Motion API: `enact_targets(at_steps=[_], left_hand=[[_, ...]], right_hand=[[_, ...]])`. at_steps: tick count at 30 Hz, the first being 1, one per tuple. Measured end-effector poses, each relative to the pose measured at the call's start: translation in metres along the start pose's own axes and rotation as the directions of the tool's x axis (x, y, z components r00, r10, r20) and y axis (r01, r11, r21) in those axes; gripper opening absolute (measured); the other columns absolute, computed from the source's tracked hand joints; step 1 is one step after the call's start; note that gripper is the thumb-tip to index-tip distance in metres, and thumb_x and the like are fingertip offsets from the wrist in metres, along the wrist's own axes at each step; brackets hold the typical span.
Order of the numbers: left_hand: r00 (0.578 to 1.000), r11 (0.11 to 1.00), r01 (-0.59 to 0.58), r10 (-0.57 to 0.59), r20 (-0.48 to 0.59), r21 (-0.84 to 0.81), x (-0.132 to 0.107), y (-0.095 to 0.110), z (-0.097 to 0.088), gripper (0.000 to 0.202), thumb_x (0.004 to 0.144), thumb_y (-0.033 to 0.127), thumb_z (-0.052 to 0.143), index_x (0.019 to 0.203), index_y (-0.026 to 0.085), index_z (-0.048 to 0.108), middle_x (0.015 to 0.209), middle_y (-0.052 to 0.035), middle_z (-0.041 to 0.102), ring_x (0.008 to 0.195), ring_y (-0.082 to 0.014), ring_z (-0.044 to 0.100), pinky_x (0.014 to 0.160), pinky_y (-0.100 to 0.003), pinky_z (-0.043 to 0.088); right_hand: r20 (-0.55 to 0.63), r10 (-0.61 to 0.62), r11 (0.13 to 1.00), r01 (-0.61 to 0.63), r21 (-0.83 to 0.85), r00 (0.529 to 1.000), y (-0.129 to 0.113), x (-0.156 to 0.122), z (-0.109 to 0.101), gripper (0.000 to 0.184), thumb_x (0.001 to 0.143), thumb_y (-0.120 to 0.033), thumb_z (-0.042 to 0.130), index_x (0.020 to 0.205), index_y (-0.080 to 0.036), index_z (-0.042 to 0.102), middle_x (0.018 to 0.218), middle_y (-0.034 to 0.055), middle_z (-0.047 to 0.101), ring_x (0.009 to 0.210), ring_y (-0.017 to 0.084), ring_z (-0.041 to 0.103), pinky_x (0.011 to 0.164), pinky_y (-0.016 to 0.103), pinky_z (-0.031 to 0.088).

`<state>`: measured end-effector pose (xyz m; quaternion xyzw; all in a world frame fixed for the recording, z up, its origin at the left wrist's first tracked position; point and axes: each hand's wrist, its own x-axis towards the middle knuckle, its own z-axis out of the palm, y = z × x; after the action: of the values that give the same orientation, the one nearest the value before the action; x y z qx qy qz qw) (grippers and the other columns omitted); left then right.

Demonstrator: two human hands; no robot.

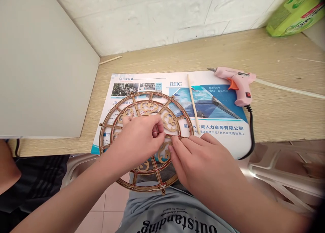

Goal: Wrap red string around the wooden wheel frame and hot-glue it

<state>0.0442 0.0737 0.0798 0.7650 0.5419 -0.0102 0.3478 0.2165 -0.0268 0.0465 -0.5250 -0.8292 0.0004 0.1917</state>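
Note:
A round, gold-brown openwork frame (156, 173) with scroll-shaped inserts lies partly on the printed sheet and juts past the table edge toward my lap. Thin red strands run along its rings and spokes. Over its middle, my left hand (142, 138) is closed, thumb and forefinger pinching what looks like a fine strand (155, 132). My right hand (196, 155) grips the frame's right side, its fingers curled together by a spoke. My fingers hide part of the frame's centre. A pale wooden stick (193, 102) lies on the sheet just beyond my right hand.
A pink glue gun (237, 80) with a glue stick in its back lies right, its black cord (252, 131) hanging over the edge. Also there: printed sheet (215, 138), green bottle (296, 15), grey panel (45, 64), short stick (110, 60). Another person's arm (8, 168) shows left.

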Motion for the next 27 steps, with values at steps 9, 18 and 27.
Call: enact_targets(at_steps=[9, 18, 27], left_hand=[[0.992, 0.997, 0.075, -0.076, 0.102, 0.018, 0.006, 0.009, -0.009, 0.009, 0.084, 0.019, 0.062, 0.076, 0.023, 0.062, 0.069, 0.0074, 0.071, 0.071, -0.0157, 0.060, 0.112, -0.057, 0.033], [0.993, 0.997, 0.070, -0.072, 0.090, 0.030, 0.009, 0.007, -0.007, 0.012, 0.087, 0.023, 0.065, 0.075, 0.023, 0.063, 0.069, 0.0075, 0.071, 0.070, -0.0144, 0.058, 0.110, -0.054, 0.034], [0.993, 0.996, 0.084, -0.086, 0.085, 0.027, 0.009, 0.005, -0.005, 0.013, 0.085, 0.024, 0.067, 0.073, 0.023, 0.063, 0.067, 0.0078, 0.070, 0.068, -0.0139, 0.057, 0.092, -0.043, 0.036]], right_hand=[[0.020, 0.137, 0.971, -0.139, 0.194, 0.990, -0.001, -0.009, 0.001, 0.035, 0.111, -0.019, 0.053, 0.129, -0.007, 0.080, 0.089, 0.0036, 0.079, 0.072, 0.019, 0.074, 0.060, 0.038, 0.051], [0.019, 0.205, 0.946, -0.203, 0.254, 0.979, 0.013, -0.017, -0.010, 0.032, 0.113, -0.021, 0.054, 0.129, -0.013, 0.081, 0.084, 0.0012, 0.072, 0.070, 0.015, 0.070, 0.061, 0.032, 0.052], [0.006, 0.029, 0.997, -0.029, 0.068, 1.000, 0.018, -0.016, -0.006, 0.028, 0.109, -0.016, 0.060, 0.124, -0.006, 0.081, 0.075, 0.0011, 0.065, 0.068, 0.020, 0.063, 0.063, 0.041, 0.047]])
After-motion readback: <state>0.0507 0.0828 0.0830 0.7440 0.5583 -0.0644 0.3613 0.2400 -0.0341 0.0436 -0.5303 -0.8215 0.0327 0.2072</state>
